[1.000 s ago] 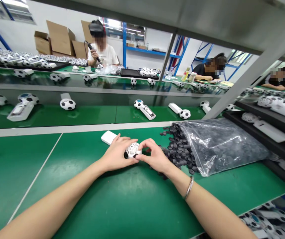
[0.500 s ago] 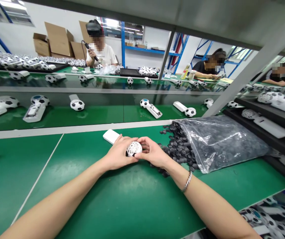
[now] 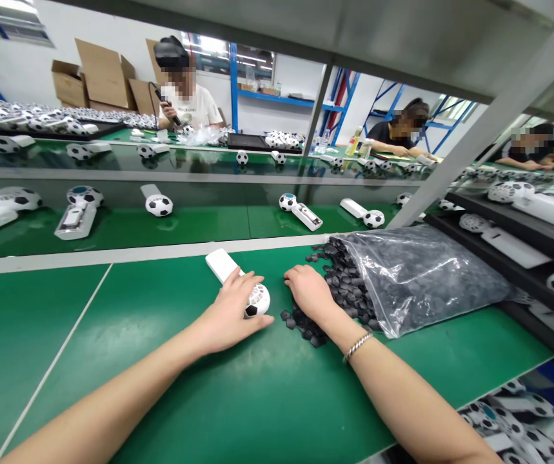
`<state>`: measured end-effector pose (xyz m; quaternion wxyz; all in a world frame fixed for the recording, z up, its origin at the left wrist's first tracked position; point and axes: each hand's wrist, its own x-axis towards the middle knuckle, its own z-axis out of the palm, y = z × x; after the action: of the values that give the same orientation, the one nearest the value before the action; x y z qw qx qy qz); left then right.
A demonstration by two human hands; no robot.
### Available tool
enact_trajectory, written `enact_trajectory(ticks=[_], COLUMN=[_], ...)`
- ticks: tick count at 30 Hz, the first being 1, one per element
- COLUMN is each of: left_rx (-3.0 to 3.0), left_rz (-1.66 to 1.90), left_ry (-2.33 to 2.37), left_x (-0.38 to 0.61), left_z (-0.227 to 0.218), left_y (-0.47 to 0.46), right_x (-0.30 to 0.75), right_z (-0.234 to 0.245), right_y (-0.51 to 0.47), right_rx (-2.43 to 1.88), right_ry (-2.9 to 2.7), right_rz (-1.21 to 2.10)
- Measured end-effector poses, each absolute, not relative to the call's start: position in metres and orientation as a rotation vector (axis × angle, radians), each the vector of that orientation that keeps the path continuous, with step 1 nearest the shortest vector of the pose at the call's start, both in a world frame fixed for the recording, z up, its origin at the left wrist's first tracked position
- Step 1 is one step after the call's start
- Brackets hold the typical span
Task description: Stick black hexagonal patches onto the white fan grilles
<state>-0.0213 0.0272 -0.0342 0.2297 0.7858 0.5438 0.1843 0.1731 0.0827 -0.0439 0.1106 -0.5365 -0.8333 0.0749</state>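
Observation:
A white handheld fan (image 3: 222, 265) lies on the green table, its round head patterned like a football with a slotted grille. My left hand (image 3: 228, 309) rests across it, the fingers over the neck and the thumb along the near side of the head, holding it loosely against the table. To the right, my right hand (image 3: 308, 293) is at the edge of a heap of small black pentagon pieces (image 3: 349, 283). Its fingers are bent and close together, pointing down. Whatever is under those fingertips is hidden.
The black pieces spill from a clear plastic bag (image 3: 431, 277). Behind the table runs a green belt (image 3: 199, 225) carrying several football fans, some with open handles. Black trays (image 3: 494, 241) of fans are stacked at right beside a slanted metal post (image 3: 451, 154). Co-workers sit across the belt.
My right hand has let go of the fan's head and moved right to the black pieces. My left hand stays on the fan, its thumb now farther from the fingers.

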Motion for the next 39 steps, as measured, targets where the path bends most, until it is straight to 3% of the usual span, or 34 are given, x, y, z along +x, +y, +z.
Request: enact_trajectory(ticks=[6, 16, 25, 34, 39], left_rx=[2.133, 2.097, 2.091, 2.065, 2.056], left_rz=[0.545, 0.538, 0.616, 0.589, 0.614], left_ry=[1.293, 1.190, 1.208, 1.194, 1.178], left_x=[-0.024, -0.033, -0.028, -0.029, -0.028], left_z=[-0.033, -0.030, -0.031, -0.032, -0.031], left_y=[0.034, 0.041, 0.039, 0.041, 0.040], right_x=[0.172, 0.167, 0.155, 0.162, 0.157], right_z=[-0.048, -0.017, -0.037, -0.018, -0.028], right_y=[0.090, 0.057, 0.060, 0.058, 0.056], right_rx=[-1.559, -0.872, -0.888, -0.799, -0.842], right_ry=[-2.403, -2.253, -1.946, -2.331, -2.138], right_rz=[0.248, 0.895, 1.264, 0.859, 0.918])
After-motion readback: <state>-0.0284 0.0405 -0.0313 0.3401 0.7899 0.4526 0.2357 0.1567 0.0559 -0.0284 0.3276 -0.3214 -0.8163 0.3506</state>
